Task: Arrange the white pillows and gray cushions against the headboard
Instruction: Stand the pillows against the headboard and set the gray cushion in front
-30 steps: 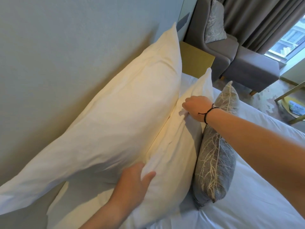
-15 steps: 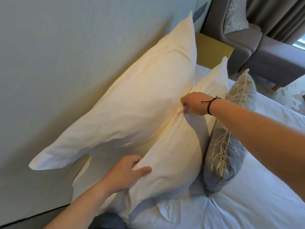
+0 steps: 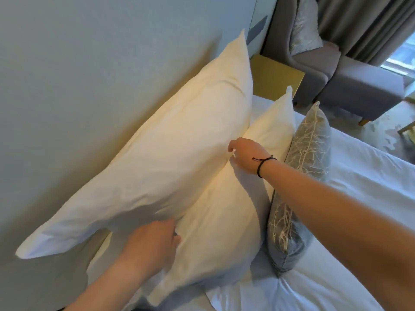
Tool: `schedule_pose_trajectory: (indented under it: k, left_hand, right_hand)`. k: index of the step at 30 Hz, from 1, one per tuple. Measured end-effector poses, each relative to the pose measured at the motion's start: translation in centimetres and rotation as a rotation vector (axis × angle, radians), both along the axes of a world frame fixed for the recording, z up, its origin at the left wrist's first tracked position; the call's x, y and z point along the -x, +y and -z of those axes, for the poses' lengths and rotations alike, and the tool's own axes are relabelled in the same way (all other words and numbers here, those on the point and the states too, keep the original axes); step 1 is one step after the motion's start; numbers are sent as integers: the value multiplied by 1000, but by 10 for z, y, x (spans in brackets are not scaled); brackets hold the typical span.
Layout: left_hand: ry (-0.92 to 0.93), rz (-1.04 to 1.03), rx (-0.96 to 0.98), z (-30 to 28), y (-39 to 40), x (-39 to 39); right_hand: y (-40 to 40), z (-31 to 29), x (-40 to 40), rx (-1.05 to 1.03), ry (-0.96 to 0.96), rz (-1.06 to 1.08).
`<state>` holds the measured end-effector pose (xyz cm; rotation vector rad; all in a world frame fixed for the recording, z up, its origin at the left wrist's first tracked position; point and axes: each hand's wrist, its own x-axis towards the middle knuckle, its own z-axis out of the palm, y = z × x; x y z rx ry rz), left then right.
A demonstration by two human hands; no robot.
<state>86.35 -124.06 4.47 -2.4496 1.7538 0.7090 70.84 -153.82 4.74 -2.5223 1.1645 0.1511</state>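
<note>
Two white pillows stand against the grey headboard [image 3: 94, 90]. The rear white pillow [image 3: 170, 158] leans on it; the front white pillow [image 3: 226, 223] overlaps its lower right side. A gray cushion [image 3: 298, 189] with a pale branch pattern stands on edge against the front pillow's right side. My left hand [image 3: 155, 243] grips the front pillow's near edge, fingers tucked under the rear pillow. At the seam between the pillows, my right hand [image 3: 246, 157], with a black wrist cord, has its fingers curled and pinching the rear pillow's fabric.
White bed sheet [image 3: 363, 180] spreads to the right. A yellow bedside table [image 3: 274, 77] sits past the pillows, with a grey armchair [image 3: 332, 63] holding another cushion beyond it. Curtains [image 3: 368, 23] and a window are at the top right.
The rear pillow has dropped lower and now covers more of the front pillow. My right hand moved from the front pillow's top edge to the rear pillow's fabric. My left hand slid further between the pillows.
</note>
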Motion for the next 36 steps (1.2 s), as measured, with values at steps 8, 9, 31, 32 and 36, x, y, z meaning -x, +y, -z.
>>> schedule_pose_trajectory:
  k: [8, 9, 31, 32, 36]
  left_hand:
    - [351, 130, 205, -20, -214, 60]
    - [382, 111, 190, -20, -248, 64]
    - [-50, 32, 541, 12, -538, 68]
    - [-83, 60, 494, 15, -537, 70]
    - [-146, 104, 409, 15, -525, 79]
  right_hand:
    - [-28, -32, 146, 247, -4, 530]
    - [-22, -29, 159, 131, -92, 680]
    - [48, 53, 186, -475, -934, 1232]
    - [51, 57, 187, -475, -929, 1245]
    - [58, 69, 192, -463, -926, 1250]
